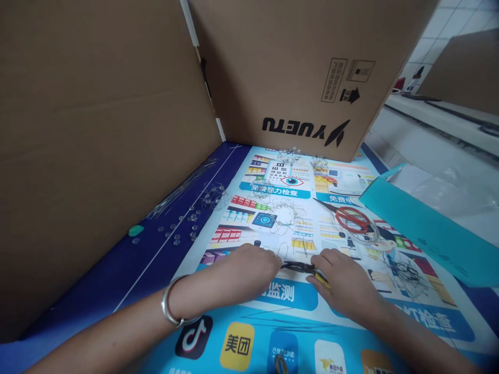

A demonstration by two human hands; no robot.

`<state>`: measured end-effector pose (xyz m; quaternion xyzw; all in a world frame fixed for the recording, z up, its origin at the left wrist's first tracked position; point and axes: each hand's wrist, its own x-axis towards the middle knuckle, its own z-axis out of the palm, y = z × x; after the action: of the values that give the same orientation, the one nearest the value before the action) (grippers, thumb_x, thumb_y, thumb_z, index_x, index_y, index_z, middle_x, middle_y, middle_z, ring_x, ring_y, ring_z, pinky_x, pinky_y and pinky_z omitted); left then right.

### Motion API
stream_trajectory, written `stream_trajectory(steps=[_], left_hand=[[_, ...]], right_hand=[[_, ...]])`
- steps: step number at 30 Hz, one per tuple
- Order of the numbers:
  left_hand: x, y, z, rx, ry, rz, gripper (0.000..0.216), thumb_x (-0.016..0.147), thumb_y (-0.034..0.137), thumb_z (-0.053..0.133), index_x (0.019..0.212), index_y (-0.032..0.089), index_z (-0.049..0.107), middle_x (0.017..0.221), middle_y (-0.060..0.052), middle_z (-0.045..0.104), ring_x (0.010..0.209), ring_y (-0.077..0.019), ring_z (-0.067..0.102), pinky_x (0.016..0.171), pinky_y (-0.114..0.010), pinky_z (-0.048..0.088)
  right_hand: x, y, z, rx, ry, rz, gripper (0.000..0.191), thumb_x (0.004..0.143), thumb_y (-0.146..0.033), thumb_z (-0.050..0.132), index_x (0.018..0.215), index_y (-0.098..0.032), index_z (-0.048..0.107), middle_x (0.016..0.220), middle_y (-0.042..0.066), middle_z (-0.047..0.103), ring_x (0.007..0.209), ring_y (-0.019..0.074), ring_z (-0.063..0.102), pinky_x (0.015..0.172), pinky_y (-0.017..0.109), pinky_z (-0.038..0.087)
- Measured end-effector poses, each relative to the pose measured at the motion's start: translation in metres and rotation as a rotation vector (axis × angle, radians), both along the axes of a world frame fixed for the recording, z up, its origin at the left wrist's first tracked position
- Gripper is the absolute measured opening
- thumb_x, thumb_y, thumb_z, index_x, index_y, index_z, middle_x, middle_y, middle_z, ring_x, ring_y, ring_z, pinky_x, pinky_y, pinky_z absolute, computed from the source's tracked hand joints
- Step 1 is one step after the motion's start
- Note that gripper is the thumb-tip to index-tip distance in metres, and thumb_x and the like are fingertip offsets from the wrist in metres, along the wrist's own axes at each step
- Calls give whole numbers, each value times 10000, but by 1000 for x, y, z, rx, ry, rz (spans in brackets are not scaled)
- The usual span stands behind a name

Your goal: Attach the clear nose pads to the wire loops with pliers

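Note:
My right hand (345, 283) is closed around pliers (299, 267) with black jaws and yellow-edged handles. The jaws point left and meet the fingertips of my left hand (251, 270), which is closed in a pinch. Thin bent wire (285, 250) curves up beside those fingertips; the part inside the fingers is hidden. A silver bangle (167, 304) circles my left wrist. Just beyond my hands lies a wire ring with clear beads (286, 214). Red-handled scissors (353, 219) rest beyond my right hand, next to a clear ring-shaped item (368, 236).
Cardboard panels (117, 104) stand at the left and back. Loose clear beads (194, 219) and straight wires (181, 188) lie on the left. Tangled wire (411, 276) and a teal box (432, 226) are to the right. Dark wires (288, 323) lie in front.

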<state>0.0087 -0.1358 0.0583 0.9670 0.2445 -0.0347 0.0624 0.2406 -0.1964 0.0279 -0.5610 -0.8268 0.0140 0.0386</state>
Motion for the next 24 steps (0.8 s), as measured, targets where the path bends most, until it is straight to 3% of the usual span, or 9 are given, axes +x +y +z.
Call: stream_trajectory(steps=[4,8,15,24], left_hand=[[3,0,6,-54,-10,63,180,813,147,403,937,165,532,674,-61,618,512,-184,545,475,-264,317],[7,-1,7,-98,-66,64,184,820,157,391,945,176,525,739,-50,629,554,-176,555,488,-253,313],[16,-12,4,-147,-186,35,116,827,149,400,859,171,509,748,-33,611,618,-173,562,521,-251,325],[27,-19,-4,-277,-408,119,86,855,152,431,859,163,516,843,-30,606,718,-155,569,605,-237,398]], right_hand=[[5,3,-5,-45,178,-33,251,842,-375,475,1012,-205,549,955,71,562,887,203,506,723,311,415],[6,3,-4,-108,501,-106,263,828,-389,492,1017,-210,533,955,54,561,828,174,523,694,282,426],[-15,-7,10,-441,1075,-225,241,815,-405,514,906,-184,539,804,6,549,713,130,503,624,228,415],[-23,-11,6,-438,1102,-216,178,793,-349,546,801,-171,541,689,-25,491,633,106,414,573,215,359]])
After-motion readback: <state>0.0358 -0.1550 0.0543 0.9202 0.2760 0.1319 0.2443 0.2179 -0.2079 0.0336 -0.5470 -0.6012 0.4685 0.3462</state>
